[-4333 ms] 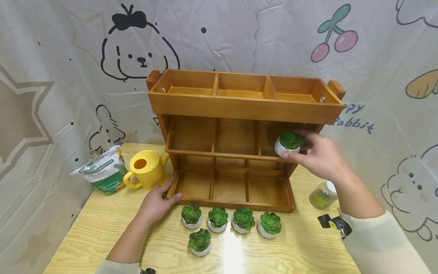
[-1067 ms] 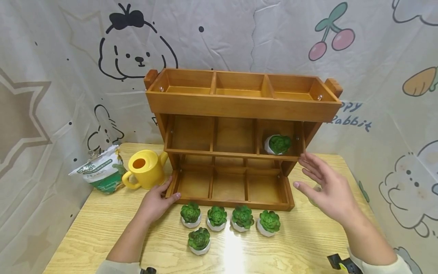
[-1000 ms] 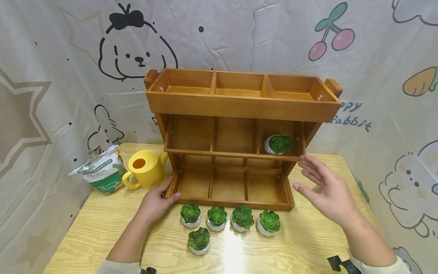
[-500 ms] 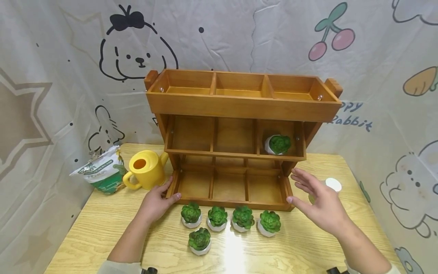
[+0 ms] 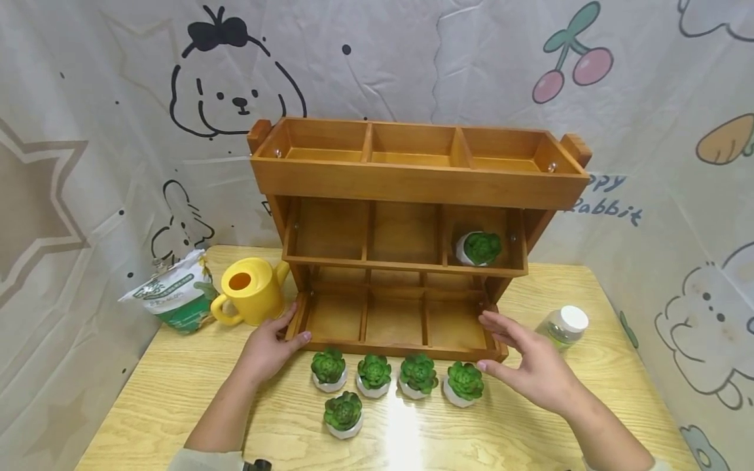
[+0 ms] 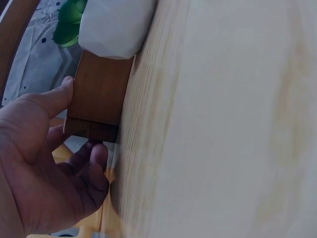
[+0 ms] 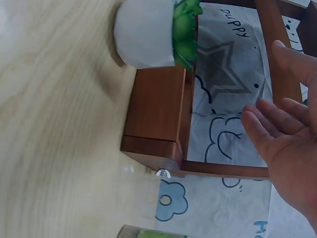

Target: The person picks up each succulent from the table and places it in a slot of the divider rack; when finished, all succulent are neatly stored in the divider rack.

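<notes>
A three-tier wooden planter shelf (image 5: pixel 418 186) stands at the back of the table. My left hand (image 5: pixel 268 347) grips the left front corner of its bottom tier; in the left wrist view the thumb lies on the front board, with the fingers bent round the end. One potted succulent (image 5: pixel 482 248) leans in the right compartment of the middle tier. My right hand (image 5: pixel 530 366), fingers spread and holding nothing, hovers by the right end of the bottom tier, its thumb close to the rightmost succulent (image 5: pixel 464 383) of the front row. More white-potted succulents (image 5: pixel 374 375) stand along that row.
Another succulent (image 5: pixel 344 414) stands nearer me, ahead of the row. A yellow watering can (image 5: pixel 254 294) and a green-and-white bag (image 5: pixel 179 294) are left of the shelf. Right of it stands a white-capped jar (image 5: pixel 563 326). A patterned cloth (image 5: pixel 389 65) hangs behind.
The succulent my right hand held earlier now sits in the middle tier's right compartment. That hand let go and moved down and left toward the front row. My left hand stayed in place.
</notes>
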`<state>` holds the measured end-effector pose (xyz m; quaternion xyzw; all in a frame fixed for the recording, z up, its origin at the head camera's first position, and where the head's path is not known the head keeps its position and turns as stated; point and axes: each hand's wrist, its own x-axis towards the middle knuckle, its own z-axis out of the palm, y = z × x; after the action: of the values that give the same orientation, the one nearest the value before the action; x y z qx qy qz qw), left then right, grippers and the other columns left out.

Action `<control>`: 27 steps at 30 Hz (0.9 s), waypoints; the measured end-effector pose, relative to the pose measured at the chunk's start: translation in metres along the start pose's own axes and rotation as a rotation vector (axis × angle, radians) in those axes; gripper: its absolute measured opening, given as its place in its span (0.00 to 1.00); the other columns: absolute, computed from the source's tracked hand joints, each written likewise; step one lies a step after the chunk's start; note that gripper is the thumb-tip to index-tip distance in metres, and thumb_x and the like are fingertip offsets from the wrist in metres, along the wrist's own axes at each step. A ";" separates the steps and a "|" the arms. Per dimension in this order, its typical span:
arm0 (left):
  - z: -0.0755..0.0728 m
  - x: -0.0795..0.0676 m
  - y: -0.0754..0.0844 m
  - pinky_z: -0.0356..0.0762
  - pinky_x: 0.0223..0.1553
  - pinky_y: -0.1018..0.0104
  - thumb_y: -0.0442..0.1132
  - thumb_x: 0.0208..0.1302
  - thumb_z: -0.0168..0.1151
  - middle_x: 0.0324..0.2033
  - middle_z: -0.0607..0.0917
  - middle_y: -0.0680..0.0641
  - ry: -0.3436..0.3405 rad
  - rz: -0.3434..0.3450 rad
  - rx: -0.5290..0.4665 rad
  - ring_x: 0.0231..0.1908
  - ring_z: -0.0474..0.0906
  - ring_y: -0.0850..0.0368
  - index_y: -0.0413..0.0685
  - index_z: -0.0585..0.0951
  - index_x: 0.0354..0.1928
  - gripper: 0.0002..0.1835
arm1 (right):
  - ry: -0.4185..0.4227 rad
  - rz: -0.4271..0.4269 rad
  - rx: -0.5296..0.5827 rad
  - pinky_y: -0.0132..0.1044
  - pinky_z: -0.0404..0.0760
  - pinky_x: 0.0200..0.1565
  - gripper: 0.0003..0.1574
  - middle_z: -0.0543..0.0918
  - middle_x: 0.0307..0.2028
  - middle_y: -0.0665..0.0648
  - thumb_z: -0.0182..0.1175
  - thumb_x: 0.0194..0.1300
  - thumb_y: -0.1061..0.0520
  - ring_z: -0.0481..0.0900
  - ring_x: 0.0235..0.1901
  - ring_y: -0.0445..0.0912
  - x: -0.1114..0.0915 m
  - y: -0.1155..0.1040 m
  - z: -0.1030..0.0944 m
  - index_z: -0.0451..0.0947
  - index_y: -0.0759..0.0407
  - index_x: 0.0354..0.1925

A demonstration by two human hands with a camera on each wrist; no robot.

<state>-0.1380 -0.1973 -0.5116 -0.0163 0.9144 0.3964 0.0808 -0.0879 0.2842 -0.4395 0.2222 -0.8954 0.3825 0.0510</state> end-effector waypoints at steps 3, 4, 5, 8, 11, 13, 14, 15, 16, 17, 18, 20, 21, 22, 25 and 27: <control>0.000 0.000 0.001 0.70 0.63 0.33 0.64 0.67 0.66 0.68 0.71 0.29 -0.002 0.003 -0.001 0.65 0.71 0.32 0.57 0.61 0.81 0.46 | -0.019 0.000 0.009 0.33 0.78 0.60 0.49 0.81 0.65 0.58 0.79 0.60 0.54 0.82 0.60 0.54 -0.002 0.002 0.004 0.68 0.58 0.74; 0.000 0.000 0.001 0.70 0.63 0.33 0.64 0.68 0.66 0.68 0.72 0.29 -0.002 0.002 0.000 0.65 0.71 0.32 0.57 0.61 0.81 0.46 | -0.028 0.003 0.011 0.36 0.79 0.60 0.50 0.81 0.65 0.57 0.79 0.59 0.54 0.82 0.60 0.54 -0.002 0.003 0.006 0.68 0.58 0.74; 0.000 0.000 0.001 0.70 0.63 0.33 0.63 0.68 0.67 0.67 0.72 0.29 -0.003 0.002 0.001 0.65 0.71 0.32 0.57 0.61 0.81 0.46 | -0.038 0.008 0.013 0.39 0.80 0.59 0.50 0.81 0.65 0.56 0.79 0.59 0.53 0.82 0.59 0.53 -0.002 0.003 0.007 0.68 0.57 0.74; 0.000 0.000 0.001 0.70 0.62 0.33 0.61 0.68 0.67 0.67 0.72 0.29 -0.002 -0.001 0.002 0.64 0.72 0.32 0.56 0.61 0.81 0.45 | -0.071 0.037 0.002 0.48 0.82 0.58 0.49 0.81 0.64 0.54 0.79 0.59 0.49 0.84 0.57 0.53 -0.005 0.005 0.011 0.70 0.56 0.73; 0.000 0.000 0.001 0.71 0.62 0.33 0.60 0.68 0.68 0.66 0.73 0.29 -0.001 -0.002 0.001 0.63 0.72 0.33 0.56 0.61 0.81 0.44 | -0.109 0.067 -0.017 0.54 0.82 0.57 0.48 0.82 0.64 0.53 0.79 0.59 0.45 0.84 0.56 0.54 -0.008 0.007 0.015 0.72 0.55 0.72; 0.000 0.000 0.000 0.71 0.62 0.33 0.61 0.68 0.68 0.66 0.73 0.29 0.001 -0.002 0.002 0.64 0.72 0.33 0.57 0.62 0.81 0.45 | -0.132 0.077 -0.032 0.57 0.81 0.57 0.48 0.81 0.64 0.52 0.78 0.58 0.43 0.83 0.57 0.55 -0.010 0.008 0.018 0.73 0.55 0.71; 0.000 0.000 0.000 0.71 0.62 0.33 0.61 0.68 0.68 0.66 0.73 0.29 -0.001 -0.002 0.002 0.64 0.72 0.32 0.57 0.62 0.81 0.45 | -0.142 0.082 -0.037 0.57 0.81 0.57 0.48 0.81 0.64 0.51 0.78 0.58 0.42 0.83 0.57 0.54 -0.010 0.008 0.019 0.74 0.55 0.71; 0.000 0.000 0.000 0.70 0.63 0.33 0.61 0.68 0.68 0.67 0.72 0.28 0.000 -0.001 0.001 0.65 0.71 0.32 0.57 0.62 0.81 0.45 | -0.150 0.087 -0.035 0.57 0.80 0.58 0.48 0.81 0.64 0.51 0.78 0.58 0.42 0.83 0.58 0.54 -0.011 0.009 0.021 0.74 0.55 0.71; 0.000 0.001 0.000 0.70 0.63 0.33 0.61 0.68 0.67 0.68 0.71 0.28 -0.001 -0.001 0.001 0.65 0.71 0.31 0.57 0.61 0.81 0.45 | -0.156 0.088 -0.033 0.58 0.80 0.58 0.48 0.81 0.64 0.50 0.79 0.57 0.41 0.83 0.58 0.54 -0.012 0.010 0.022 0.74 0.55 0.70; 0.000 0.001 0.000 0.69 0.64 0.32 0.61 0.68 0.67 0.69 0.70 0.28 -0.002 -0.001 0.000 0.66 0.70 0.31 0.57 0.61 0.81 0.45 | -0.162 0.091 -0.031 0.58 0.80 0.58 0.48 0.82 0.64 0.50 0.79 0.57 0.41 0.83 0.58 0.54 -0.013 0.010 0.023 0.74 0.54 0.70; 0.000 0.001 0.000 0.69 0.64 0.32 0.61 0.68 0.67 0.69 0.70 0.28 -0.002 -0.003 -0.002 0.66 0.70 0.31 0.57 0.61 0.81 0.45 | -0.168 0.093 -0.031 0.57 0.80 0.59 0.48 0.82 0.64 0.50 0.79 0.57 0.41 0.82 0.58 0.54 -0.013 0.011 0.024 0.74 0.55 0.70; 0.000 0.001 -0.001 0.69 0.64 0.32 0.61 0.68 0.67 0.70 0.69 0.28 -0.005 -0.005 -0.005 0.67 0.69 0.30 0.58 0.61 0.81 0.45 | -0.179 0.097 -0.028 0.57 0.80 0.59 0.48 0.82 0.63 0.49 0.79 0.57 0.41 0.82 0.58 0.53 -0.015 0.012 0.026 0.74 0.55 0.70; 0.000 0.001 -0.001 0.69 0.64 0.32 0.61 0.68 0.67 0.70 0.69 0.28 -0.005 -0.006 -0.006 0.67 0.69 0.30 0.58 0.61 0.81 0.45 | -0.186 0.099 -0.026 0.57 0.79 0.60 0.48 0.82 0.63 0.50 0.79 0.57 0.41 0.82 0.58 0.53 -0.015 0.012 0.027 0.74 0.56 0.70; 0.000 0.001 -0.001 0.69 0.64 0.32 0.62 0.68 0.67 0.70 0.69 0.28 -0.007 -0.007 -0.006 0.67 0.69 0.30 0.58 0.61 0.81 0.45 | -0.193 0.099 -0.026 0.57 0.79 0.60 0.48 0.82 0.63 0.50 0.78 0.57 0.40 0.82 0.58 0.52 -0.015 0.013 0.028 0.74 0.56 0.69; 0.000 0.001 -0.001 0.69 0.64 0.32 0.63 0.68 0.67 0.70 0.69 0.28 -0.008 -0.008 -0.007 0.67 0.69 0.30 0.59 0.61 0.81 0.45 | -0.213 0.099 -0.018 0.56 0.79 0.60 0.48 0.82 0.63 0.51 0.78 0.57 0.40 0.83 0.58 0.52 -0.016 0.015 0.031 0.74 0.58 0.69; 0.000 0.001 -0.001 0.69 0.64 0.32 0.64 0.67 0.67 0.70 0.69 0.28 -0.009 -0.007 -0.006 0.67 0.69 0.30 0.59 0.61 0.81 0.46 | -0.227 0.099 -0.003 0.56 0.79 0.60 0.48 0.82 0.63 0.52 0.78 0.57 0.40 0.83 0.58 0.53 -0.017 0.016 0.032 0.75 0.58 0.69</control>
<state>-0.1387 -0.1983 -0.5126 -0.0178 0.9128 0.3989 0.0864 -0.0776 0.2772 -0.4772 0.2197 -0.9057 0.3558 -0.0693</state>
